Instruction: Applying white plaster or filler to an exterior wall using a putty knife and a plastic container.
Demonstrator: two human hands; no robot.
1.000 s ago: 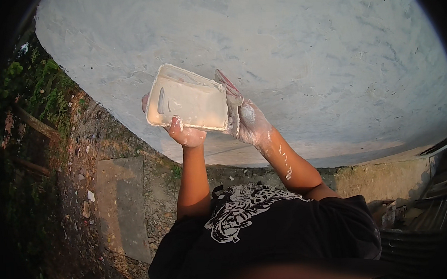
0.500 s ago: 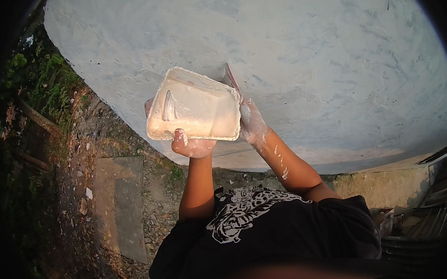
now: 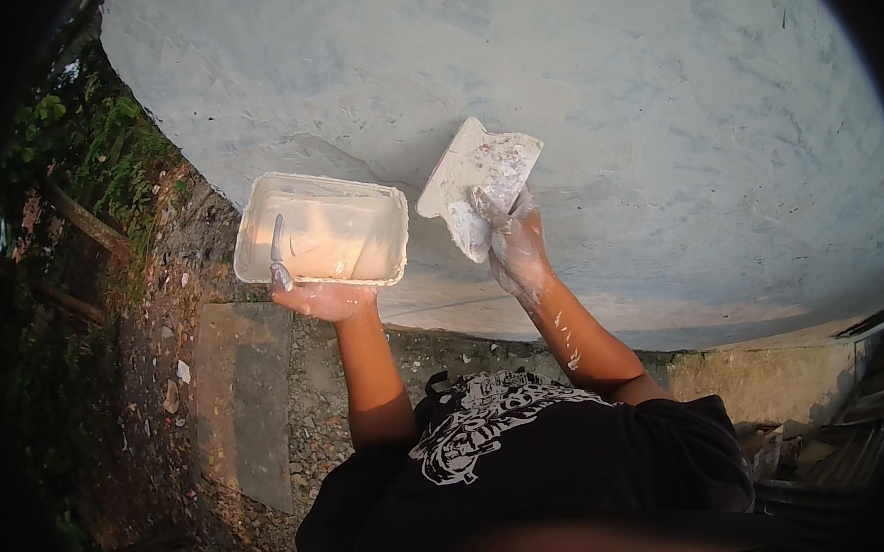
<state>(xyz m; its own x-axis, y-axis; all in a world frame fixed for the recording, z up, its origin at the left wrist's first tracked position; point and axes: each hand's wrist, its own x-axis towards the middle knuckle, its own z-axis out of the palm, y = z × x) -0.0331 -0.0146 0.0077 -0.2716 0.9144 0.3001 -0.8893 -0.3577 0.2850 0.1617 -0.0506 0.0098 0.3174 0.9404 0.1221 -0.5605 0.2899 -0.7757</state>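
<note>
My left hand [image 3: 327, 301] is closed on the near rim of a shallow rectangular tub [image 3: 346, 231], its thumb over the edge and its other fingers hidden underneath. Pale, wet putty coats the tub's inside, and dried putty crusts the rim. To the right, apart from the tub, my right hand [image 3: 518, 248] grips a broad putty knife [image 3: 491, 165] smeared with white putty. The knife's flat face shows, angled up in front of the wall [image 3: 654, 168]; whether it touches the wall I cannot tell. White smears mark both hands and my right forearm.
The wall is patchy grey-white and fills the far side. On the left lie a flat slab [image 3: 240, 403], stony ground [image 3: 315, 410] and green plants [image 3: 101, 143]. Corrugated sheets [image 3: 835, 466] and rubble stand at the lower right.
The tub has moved left and slightly nearer, away from my right hand. My right hand has moved right and turned the putty knife, so its flat face now shows instead of its edge.
</note>
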